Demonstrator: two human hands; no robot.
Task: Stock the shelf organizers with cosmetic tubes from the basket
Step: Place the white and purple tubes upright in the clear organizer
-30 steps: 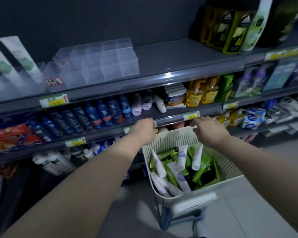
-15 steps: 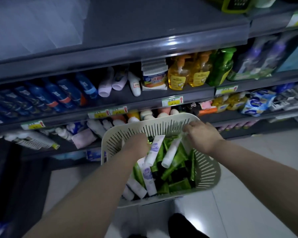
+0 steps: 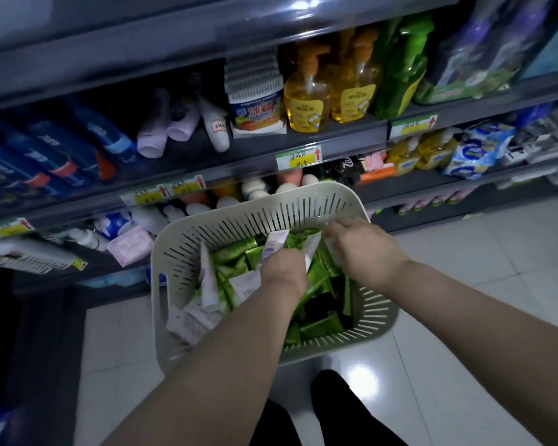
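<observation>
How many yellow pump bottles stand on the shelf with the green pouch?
2. One yellow pump bottle stands by the white tub, the other beside the green pouch. More may be hidden behind them.

Dark shelves [image 3: 187, 154] carry yellow soap bottles [image 3: 307, 103] (blue bottles [image 3: 57, 156] further left).

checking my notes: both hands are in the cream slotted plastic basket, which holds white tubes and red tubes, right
One thing is off: the head view shows green tubes, not red ones. The left hand and the right hand are in the cream slotted plastic basket, which holds white tubes and green tubes.
</observation>
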